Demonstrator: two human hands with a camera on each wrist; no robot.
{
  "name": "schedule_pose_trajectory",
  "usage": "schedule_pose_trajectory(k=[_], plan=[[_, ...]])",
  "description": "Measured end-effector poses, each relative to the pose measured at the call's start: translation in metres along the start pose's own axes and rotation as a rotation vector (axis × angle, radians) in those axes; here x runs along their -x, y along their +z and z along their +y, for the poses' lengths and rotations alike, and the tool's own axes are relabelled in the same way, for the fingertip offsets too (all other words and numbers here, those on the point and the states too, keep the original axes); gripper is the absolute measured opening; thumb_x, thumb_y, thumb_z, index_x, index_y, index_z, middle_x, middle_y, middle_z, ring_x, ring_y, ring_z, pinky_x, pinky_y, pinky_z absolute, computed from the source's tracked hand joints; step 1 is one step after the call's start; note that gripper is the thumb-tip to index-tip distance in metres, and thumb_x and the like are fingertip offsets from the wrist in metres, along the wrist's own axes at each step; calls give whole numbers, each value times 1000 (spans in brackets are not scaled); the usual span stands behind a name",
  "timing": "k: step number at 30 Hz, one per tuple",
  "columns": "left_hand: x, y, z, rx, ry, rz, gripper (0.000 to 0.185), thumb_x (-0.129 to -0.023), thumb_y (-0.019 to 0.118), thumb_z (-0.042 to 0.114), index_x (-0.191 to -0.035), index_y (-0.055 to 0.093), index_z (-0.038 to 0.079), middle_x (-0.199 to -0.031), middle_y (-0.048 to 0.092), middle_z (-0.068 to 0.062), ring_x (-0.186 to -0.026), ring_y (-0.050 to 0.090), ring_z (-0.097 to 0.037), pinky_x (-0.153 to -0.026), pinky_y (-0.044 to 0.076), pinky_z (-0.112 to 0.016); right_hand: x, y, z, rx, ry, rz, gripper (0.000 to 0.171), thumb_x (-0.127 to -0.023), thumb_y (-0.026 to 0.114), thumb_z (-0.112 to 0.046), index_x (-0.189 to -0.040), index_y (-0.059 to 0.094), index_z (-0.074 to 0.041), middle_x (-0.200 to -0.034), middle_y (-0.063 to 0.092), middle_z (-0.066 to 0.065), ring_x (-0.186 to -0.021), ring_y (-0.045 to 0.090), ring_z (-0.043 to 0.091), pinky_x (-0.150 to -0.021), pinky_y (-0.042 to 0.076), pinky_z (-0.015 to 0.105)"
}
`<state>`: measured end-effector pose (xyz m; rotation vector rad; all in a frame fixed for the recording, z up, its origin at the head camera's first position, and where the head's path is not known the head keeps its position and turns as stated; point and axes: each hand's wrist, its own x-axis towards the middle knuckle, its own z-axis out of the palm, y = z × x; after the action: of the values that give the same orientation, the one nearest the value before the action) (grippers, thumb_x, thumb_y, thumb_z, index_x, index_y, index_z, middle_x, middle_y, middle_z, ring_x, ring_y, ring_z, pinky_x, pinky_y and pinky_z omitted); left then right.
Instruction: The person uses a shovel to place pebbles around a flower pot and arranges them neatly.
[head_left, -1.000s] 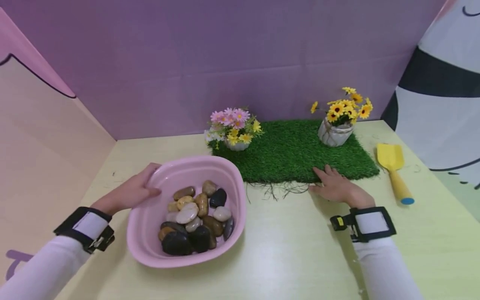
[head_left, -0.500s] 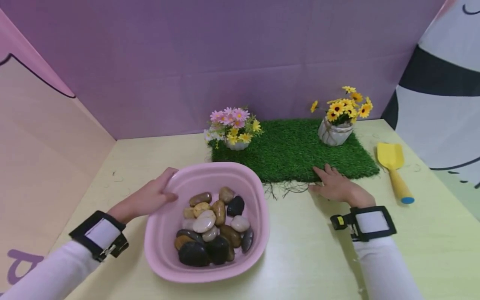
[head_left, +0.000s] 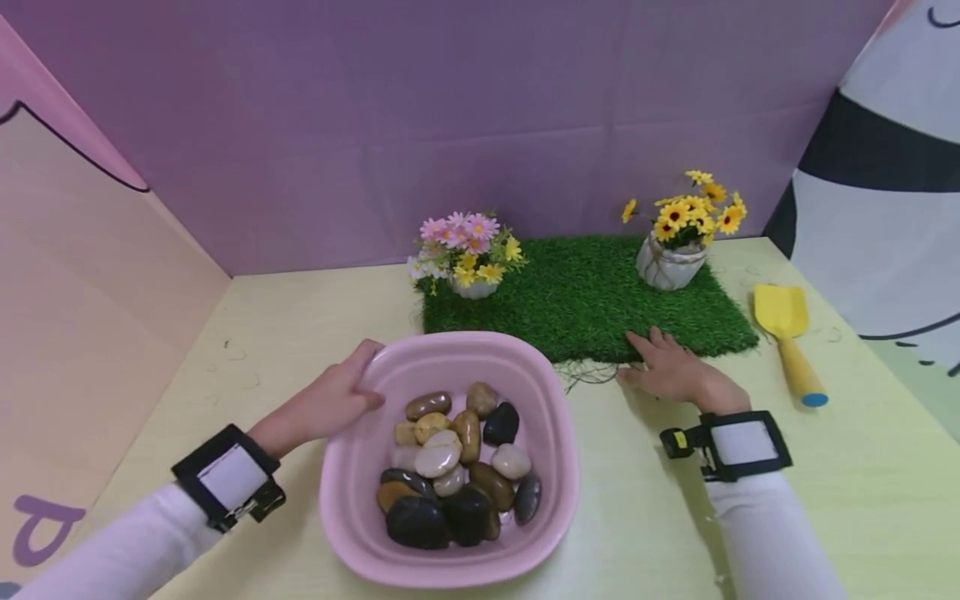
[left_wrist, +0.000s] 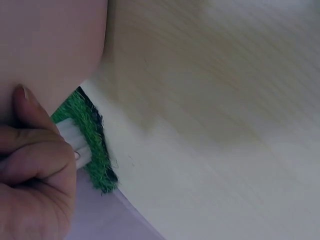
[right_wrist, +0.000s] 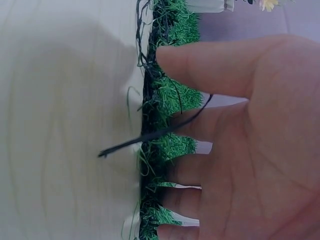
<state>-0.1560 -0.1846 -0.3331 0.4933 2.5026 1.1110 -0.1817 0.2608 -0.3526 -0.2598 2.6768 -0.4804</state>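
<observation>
A pink plastic basin (head_left: 555, 433) full of several smooth stones (head_left: 457, 467) sits on the pale table in front of me. My left hand (head_left: 341, 400) grips the basin's left rim, thumb inside; the left wrist view shows curled fingers (left_wrist: 35, 165) against the basin wall (left_wrist: 50, 50). My right hand (head_left: 671, 367) lies flat with straight fingers on the near edge of a green artificial grass mat (head_left: 592, 300). In the right wrist view the spread fingers (right_wrist: 215, 70) rest on the grass mat (right_wrist: 170, 95).
A pot of pink and yellow flowers (head_left: 465, 254) stands on the mat's left corner, a pot of yellow flowers (head_left: 678, 237) at its right. A yellow toy shovel (head_left: 787, 337) lies right of the mat. Purple and pink walls enclose the table (head_left: 285, 317).
My left hand has slid the basin of stones to the right and nearer to me, up against the mat's front edge. The right hand has stayed on the grass.
</observation>
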Motion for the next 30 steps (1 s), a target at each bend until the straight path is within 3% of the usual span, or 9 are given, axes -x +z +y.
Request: schedule_pose_trajectory(k=[12,18,22,26,30], plan=[[-9,7,14,-37,-11,-16,39,-93,53,9,-127,37,-1,-94,67,-22,-59,70,-16,-50,61,-31,2,0,1,2,6,7,74,-103,44,-37,-153,15,8,-151,0,47,-139,2,66,-113,11,78],[-15,14,23,4,-46,-28,33,-94,50,8,-124,37,0,-96,66,-23,-59,70,-19,-52,62,-33,0,2,-3,-13,-13,20,74,-102,45,-38,-153,16,8,-151,1,47,-139,3,65,-115,11,76],[-19,17,29,36,-27,-45,35,-94,49,8,-124,36,-2,-96,67,-23,-60,71,-19,-53,62,-32,-1,2,-3,-21,0,18,74,-102,45,-39,-154,16,6,-152,0,46,-140,3,64,-115,11,75],[-23,17,35,-29,-20,-66,38,-93,52,10,-126,39,-1,-94,69,-20,-61,70,-17,-55,61,-30,1,1,0,-26,16,15,74,-103,45,-38,-154,15,7,-152,-1,46,-140,2,65,-115,11,76],[-23,14,39,-136,-61,-32,42,-90,59,15,-128,48,2,-92,71,-15,-61,70,-15,-56,60,-28,1,0,0,-28,-5,9,74,-103,45,-39,-154,16,6,-153,-1,45,-140,2,64,-115,11,76]])
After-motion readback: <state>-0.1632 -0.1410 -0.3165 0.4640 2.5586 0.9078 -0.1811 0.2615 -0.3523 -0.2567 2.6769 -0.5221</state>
